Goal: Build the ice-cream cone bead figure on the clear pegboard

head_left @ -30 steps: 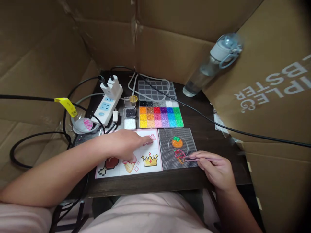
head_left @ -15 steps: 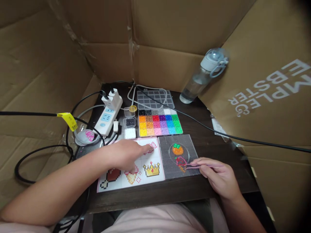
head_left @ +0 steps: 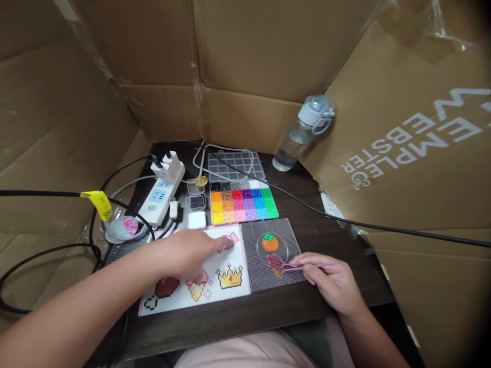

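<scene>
Starting at the left, we are seeing one dish (head_left: 118,227) holding pink beads, and a grey board (head_left: 125,251) partly hidden by our arm. Our left hand (head_left: 187,253) is gripping nothing we can see, spreading thumb and index finger over the pattern sheet (head_left: 236,258) and covering some pictures. Behind it, one black-bead box (head_left: 198,203), one white-bead box (head_left: 197,220) and one divided case (head_left: 245,221) of many colours are sitting. Our right hand (head_left: 332,283) is pinching tweezers (head_left: 295,270) near the ice-cream figure (head_left: 274,262), one of two bead figures on the pegboard (head_left: 255,282); whether the tips are catching a bead, we cannot tell.
</scene>
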Demonstrator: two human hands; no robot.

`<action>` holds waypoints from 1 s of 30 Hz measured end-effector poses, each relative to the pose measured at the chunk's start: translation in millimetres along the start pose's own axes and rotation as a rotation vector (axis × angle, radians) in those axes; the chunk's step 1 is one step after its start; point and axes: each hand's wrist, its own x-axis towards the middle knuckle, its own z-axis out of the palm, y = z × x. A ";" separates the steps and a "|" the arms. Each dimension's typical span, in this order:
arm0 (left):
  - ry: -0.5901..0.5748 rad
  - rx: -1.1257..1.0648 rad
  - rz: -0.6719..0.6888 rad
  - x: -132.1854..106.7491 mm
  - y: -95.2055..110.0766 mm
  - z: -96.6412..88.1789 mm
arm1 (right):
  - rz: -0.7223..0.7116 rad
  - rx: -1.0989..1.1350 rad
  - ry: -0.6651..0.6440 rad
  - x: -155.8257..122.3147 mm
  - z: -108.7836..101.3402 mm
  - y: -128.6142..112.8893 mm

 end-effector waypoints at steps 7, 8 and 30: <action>-0.020 -0.002 -0.033 -2.4 2.4 -4.3 | 0.046 0.068 -0.003 -3.3 -0.3 11.2; -0.022 -0.003 -0.032 -2.7 2.6 -4.8 | 0.049 0.067 -0.001 -3.8 -0.6 12.6; -0.013 -0.014 -0.015 -0.1 -0.6 -2.5 | 0.124 0.171 0.037 -3.4 0.9 19.8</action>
